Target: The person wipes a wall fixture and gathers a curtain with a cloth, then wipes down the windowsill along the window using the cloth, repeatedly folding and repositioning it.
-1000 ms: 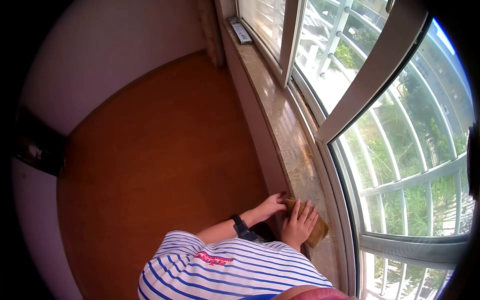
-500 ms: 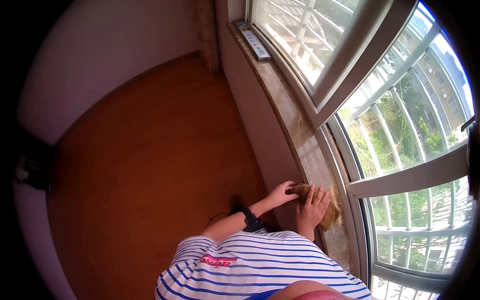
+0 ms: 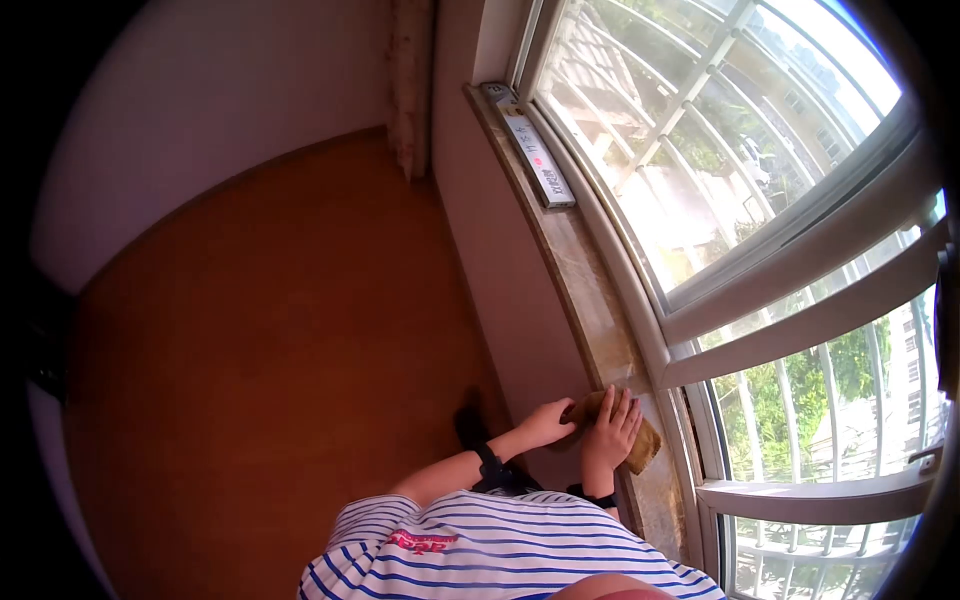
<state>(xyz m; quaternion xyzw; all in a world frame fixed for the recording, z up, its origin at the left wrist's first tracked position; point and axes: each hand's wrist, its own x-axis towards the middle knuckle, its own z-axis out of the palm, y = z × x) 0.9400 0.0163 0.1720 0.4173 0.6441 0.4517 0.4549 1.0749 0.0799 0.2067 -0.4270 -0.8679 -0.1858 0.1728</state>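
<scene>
A brown cloth lies on the stone windowsill, partly covered by my hands. My right hand rests flat on top of it with the fingers stretched out. At the cloth's left end, by the sill's inner edge, my left hand has its fingers curled round the cloth, though the exact grip is partly hidden. A dark band circles each wrist.
Farther along the sill lies a long white box with printed writing. The sliding window frame borders the sill on the right, with white bars outside. Below on the left is the brown floor; a curtain hangs at the far corner.
Both hands and the cloth have moved forward along the sill, past the window-frame joint towards the white box. The camera view has shifted with them.
</scene>
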